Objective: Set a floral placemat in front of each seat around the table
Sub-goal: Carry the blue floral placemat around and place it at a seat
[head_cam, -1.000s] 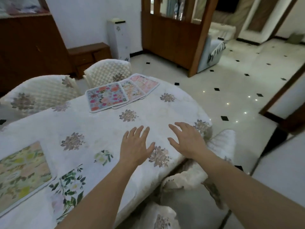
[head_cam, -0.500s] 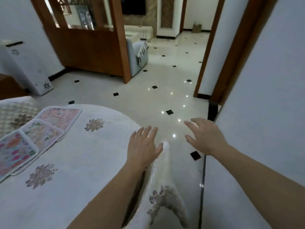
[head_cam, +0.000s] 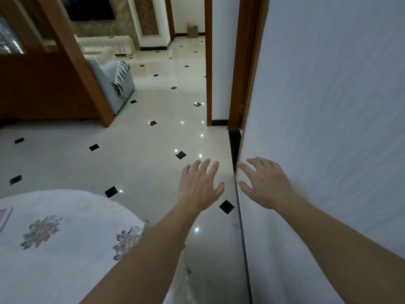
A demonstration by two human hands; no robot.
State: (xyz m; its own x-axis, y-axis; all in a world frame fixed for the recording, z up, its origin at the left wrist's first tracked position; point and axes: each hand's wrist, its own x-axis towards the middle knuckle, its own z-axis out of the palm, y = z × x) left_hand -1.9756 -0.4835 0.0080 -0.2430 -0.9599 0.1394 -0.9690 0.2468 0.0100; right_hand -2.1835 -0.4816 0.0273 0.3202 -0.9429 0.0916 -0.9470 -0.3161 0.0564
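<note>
The rounded end of the table (head_cam: pixel 65 260), under a white cloth with flower prints, fills the lower left. Only a thin corner of one floral placemat (head_cam: pixel 4 217) shows at the left edge; the other mats are out of view. My left hand (head_cam: pixel 200 185) hovers over the tiled floor past the table's end, fingers spread and holding nothing. My right hand (head_cam: pixel 264 183) is level with it, fingers spread and empty, in front of the white wall.
A white wall (head_cam: pixel 328 128) runs close along my right side, with a wooden door frame (head_cam: pixel 241 69) at its far end. Glossy tiled floor (head_cam: pixel 142 150) with black diamonds lies ahead. A wooden partition (head_cam: pixel 43 84) and a grey armchair (head_cam: pixel 116 84) stand at the far left.
The view has swung to the right, away from the table; the placemats and chairs have slid out of the frame. Both hands, still spread and empty, now hover over floor and wall instead of the tablecloth.
</note>
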